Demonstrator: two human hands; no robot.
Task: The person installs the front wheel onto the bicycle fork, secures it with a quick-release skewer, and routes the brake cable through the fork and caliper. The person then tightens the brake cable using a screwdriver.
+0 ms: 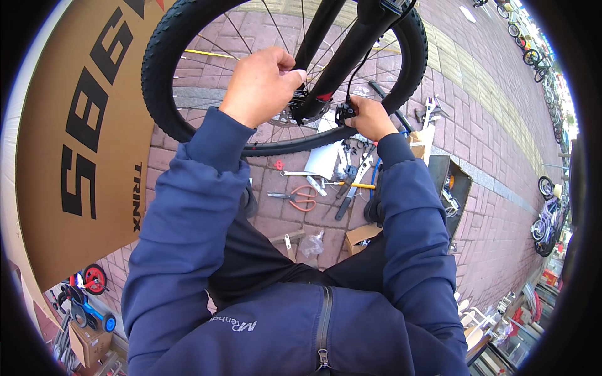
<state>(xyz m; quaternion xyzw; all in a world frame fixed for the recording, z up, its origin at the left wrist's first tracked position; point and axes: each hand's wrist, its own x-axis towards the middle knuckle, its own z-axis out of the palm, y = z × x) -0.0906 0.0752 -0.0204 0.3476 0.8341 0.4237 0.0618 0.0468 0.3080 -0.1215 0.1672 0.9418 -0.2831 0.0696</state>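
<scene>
A bicycle's front wheel (164,94) with a black knobby tyre stands upright before me, held in a black suspension fork (342,59). My left hand (258,84) is at the left fork leg above the hub, its fingers curled in and the thumb against them; whatever they pinch, if anything, is hidden. Low on the right of the fork, my right hand (371,118) grips a black disc brake caliper (344,113) between thumb and fingers. A black cable (359,72) runs up from the caliper along the fork. The hub and brake disc (297,108) sit between both hands.
Below the wheel, red-handled scissors (296,198), wrenches (364,166), a yellow-handled screwdriver (359,185) and white paper (323,160) lie on the paving. A metal toolbox (453,188) stands right. A large cardboard box (81,125) rises at left.
</scene>
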